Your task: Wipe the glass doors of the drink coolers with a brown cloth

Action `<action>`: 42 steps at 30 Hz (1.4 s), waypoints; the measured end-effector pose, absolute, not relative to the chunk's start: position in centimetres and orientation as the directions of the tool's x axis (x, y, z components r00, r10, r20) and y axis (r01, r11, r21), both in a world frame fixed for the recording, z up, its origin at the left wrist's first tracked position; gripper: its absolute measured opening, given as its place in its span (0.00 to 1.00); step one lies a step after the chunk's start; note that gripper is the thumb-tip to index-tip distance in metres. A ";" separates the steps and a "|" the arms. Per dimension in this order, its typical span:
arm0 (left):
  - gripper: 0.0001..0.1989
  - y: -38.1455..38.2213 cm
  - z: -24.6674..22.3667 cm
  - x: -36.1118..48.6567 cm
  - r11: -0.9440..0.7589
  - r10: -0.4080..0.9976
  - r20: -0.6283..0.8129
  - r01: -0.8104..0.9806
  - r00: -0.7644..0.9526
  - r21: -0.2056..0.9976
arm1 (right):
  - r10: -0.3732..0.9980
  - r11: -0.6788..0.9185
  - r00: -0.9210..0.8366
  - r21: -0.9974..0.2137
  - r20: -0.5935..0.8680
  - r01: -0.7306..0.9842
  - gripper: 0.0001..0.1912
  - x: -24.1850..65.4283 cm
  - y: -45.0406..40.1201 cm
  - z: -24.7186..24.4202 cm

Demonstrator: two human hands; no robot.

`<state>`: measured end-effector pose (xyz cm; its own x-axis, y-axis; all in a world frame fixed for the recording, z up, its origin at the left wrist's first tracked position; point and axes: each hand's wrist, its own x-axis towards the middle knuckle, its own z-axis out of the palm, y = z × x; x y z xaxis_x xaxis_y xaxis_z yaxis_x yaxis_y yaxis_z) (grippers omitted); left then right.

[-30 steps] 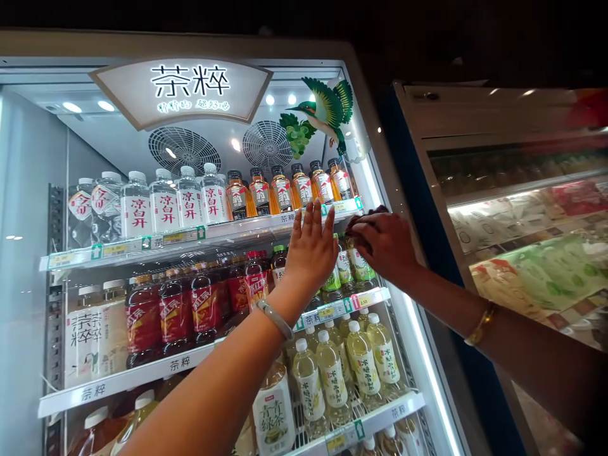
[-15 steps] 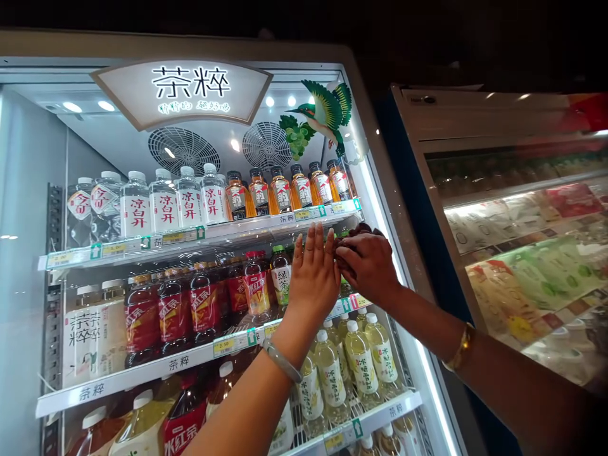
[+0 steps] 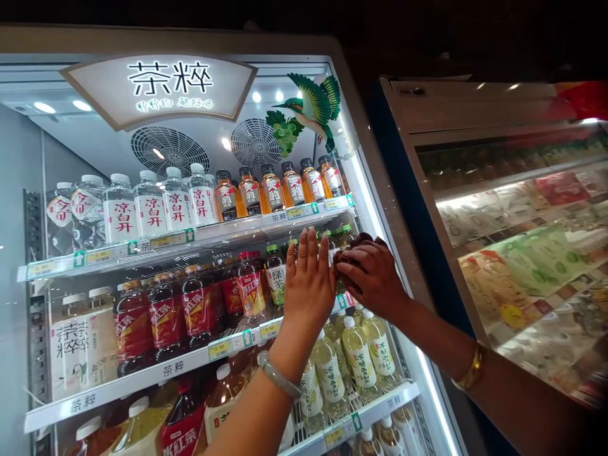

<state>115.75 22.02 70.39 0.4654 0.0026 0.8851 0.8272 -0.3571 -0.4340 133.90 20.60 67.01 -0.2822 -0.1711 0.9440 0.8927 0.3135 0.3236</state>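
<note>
Apparently wiping the glass door (image 3: 266, 233); laying the left hand (image 3: 310, 285) open against it, with fingers extended and nothing visibly gripped; grasping the dark, bunched cloth (image 3: 365, 239) in the right hand (image 3: 373, 275), up at the glass, just beside the left fingers, in front of the bottles (image 3: 276, 273); for an even wipe, spread the folds under the fingers, press lightly, and overlap strokes; lift the left palm clear to avoid fresh smudges; mind the gold bracelet (image 3: 470, 370) near the door's edge.
</note>
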 end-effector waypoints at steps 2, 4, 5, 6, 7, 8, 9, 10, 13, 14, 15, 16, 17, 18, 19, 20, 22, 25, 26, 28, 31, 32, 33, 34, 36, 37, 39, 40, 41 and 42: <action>0.40 22.1 70.3 115.7 -0.351 0.003 0.885 0.829 0.465 -0.435 | -0.149 0.325 -0.262 0.298 0.953 0.898 0.14 135.1 20.7 68.9; 0.41 22.1 70.0 115.7 -0.359 0.000 0.886 0.827 0.465 -0.434 | -0.139 0.350 -0.123 0.164 0.983 0.922 0.17 136.3 20.9 69.4; 0.42 22.1 69.8 115.6 -0.367 -0.002 0.887 0.825 0.462 -0.430 | -0.143 0.357 -0.033 0.082 0.989 0.931 0.19 136.6 21.0 68.9; 0.43 22.0 69.6 115.6 -0.375 -0.004 0.889 0.824 0.457 -0.425 | -0.151 0.357 0.048 0.009 0.987 0.934 0.21 136.5 21.1 68.1; 0.44 22.0 69.3 115.6 -0.382 -0.006 0.891 0.823 0.453 -0.421 | -0.160 0.349 0.112 -0.050 0.981 0.936 0.21 136.0 21.1 66.9; 0.44 21.9 69.1 115.6 -0.385 -0.006 0.893 0.823 0.450 -0.417 | -0.169 0.339 0.151 -0.086 0.974 0.937 0.21 135.2 21.0 65.8; 0.44 21.9 68.9 115.6 -0.385 -0.005 0.894 0.825 0.447 -0.415 | -0.169 0.335 0.152 -0.088 0.974 0.938 0.20 134.2 20.9 64.9; 0.44 21.8 68.8 115.6 -0.381 0.001 0.894 0.826 0.448 -0.414 | -0.161 0.340 0.120 -0.059 0.980 0.939 0.19 133.1 20.8 64.3; 0.40 21.7 68.6 115.6 -0.362 0.020 0.893 0.836 0.450 -0.413 | -0.146 0.383 -0.048 0.101 0.988 0.918 0.17 131.1 20.3 65.2; 0.39 21.7 68.6 115.7 -0.358 0.022 0.895 0.839 0.445 -0.409 | -0.146 0.394 -0.097 0.148 0.985 0.907 0.17 131.1 20.2 66.1; 0.39 21.7 68.5 115.7 -0.356 0.022 0.898 0.842 0.440 -0.405 | -0.154 0.403 -0.126 0.179 0.980 0.897 0.16 131.4 20.2 67.1; 0.38 21.7 68.4 115.7 -0.355 0.019 0.900 0.845 0.435 -0.400 | -0.162 0.414 -0.134 0.191 0.978 0.890 0.16 131.9 20.3 67.8; 0.38 21.7 68.2 115.8 -0.354 0.016 0.903 0.847 0.430 -0.397 | -0.169 0.423 -0.123 0.185 0.978 0.887 0.16 132.5 20.5 68.1; 0.38 21.7 67.9 115.8 -0.351 0.014 0.904 0.848 0.428 -0.397 | -0.180 0.428 -0.082 0.153 0.980 0.891 0.16 133.0 20.6 68.0; 0.37 21.7 67.6 115.8 -0.347 0.012 0.903 0.849 0.429 -0.399 | -0.186 0.420 -0.023 0.101 0.982 0.902 0.16 133.3 20.8 67.4; 0.36 21.7 67.3 115.8 -0.341 0.010 0.902 0.849 0.432 -0.403 | -0.196 0.401 0.039 0.043 0.980 0.915 0.16 133.3 21.0 66.4; 0.35 21.6 66.7 115.8 -0.331 0.010 0.900 0.851 0.436 -0.409 | -0.206 0.367 0.096 -0.014 0.974 0.930 0.15 132.4 21.1 63.9; 0.34 21.5 66.0 115.6 -0.326 0.014 0.901 0.854 0.433 -0.405 | -0.201 0.388 0.022 0.059 0.979 0.920 0.15 130.5 20.9 61.8; 0.34 21.5 65.9 115.6 -0.323 0.012 0.904 0.857 0.427 -0.401 | -0.203 0.399 -0.019 0.100 0.979 0.911 0.14 130.1 20.8 62.1; 0.33 21.5 65.6 115.5 -0.316 -0.001 0.911 0.865 0.411 -0.391 | -0.221 0.402 -0.098 0.183 0.970 0.897 0.14 130.4 20.9 63.6; 0.32 21.5 65.3 115.5 -0.319 -0.015 0.914 0.864 0.406 -0.389 | -0.213 0.385 -0.161 0.234 0.964 0.893 0.15 132.5 21.3 66.0; 0.32 21.5 65.1 115.5 -0.329 -0.013 0.914 0.861 0.407 -0.388 | -0.203 0.382 -0.132 0.202 0.970 0.902 0.15 133.2 21.5 66.1; 0.33 21.5 65.0 115.5 -0.342 -0.009 0.914 0.857 0.407 -0.385 | -0.202 0.378 -0.079 0.152 0.976 0.913 0.16 133.7 21.6 65.7; 0.33 21.5 64.9 115.5 -0.356 -0.004 0.915 0.854 0.405 -0.379 | -0.207 0.371 -0.014 0.091 0.978 0.924 0.15 133.9 21.7 64.9; 0.34 21.4 64.6 115.5 -0.377 0.002 0.917 0.849 0.399 -0.369 | -0.230 0.367 0.089 0.002 0.969 0.930 0.15 133.3 21.6 62.6; 0.34 21.3 64.5 115.4 -0.382 0.005 0.917 0.848 0.399 -0.368 | -0.232 0.373 0.100 -0.007 0.968 0.928 0.14 132.7 21.5 61.5; 0.32 21.2 64.4 115.3 -0.378 0.004 0.915 0.848 0.403 -0.371 | -0.230 0.390 0.060 0.036 0.971 0.920 0.15 131.0 21.2 60.2; 0.32 21.1 64.3 115.3 -0.371 0.001 0.915 0.850 0.402 -0.373 | -0.228 0.405 0.021 0.075 0.974 0.911 0.15 130.3 21.2 60.3; 0.31 21.0 64.3 115.2 -0.363 -0.002 0.916 0.853 0.401 -0.374 | -0.226 0.422 -0.013 0.110 0.974 0.900 0.14 129.9 21.1 60.9; 0.31 21.0 64.3 115.1 -0.354 -0.003 0.917 0.857 0.399 -0.374 | -0.210 0.434 -0.022 0.114 0.977 0.894 0.13 129.7 21.1 61.8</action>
<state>115.10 20.97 64.31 0.3992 -0.0032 0.9168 0.8569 -0.3544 -0.3744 129.70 21.14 61.83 -0.0225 -0.2101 0.9774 0.8939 0.4336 0.1138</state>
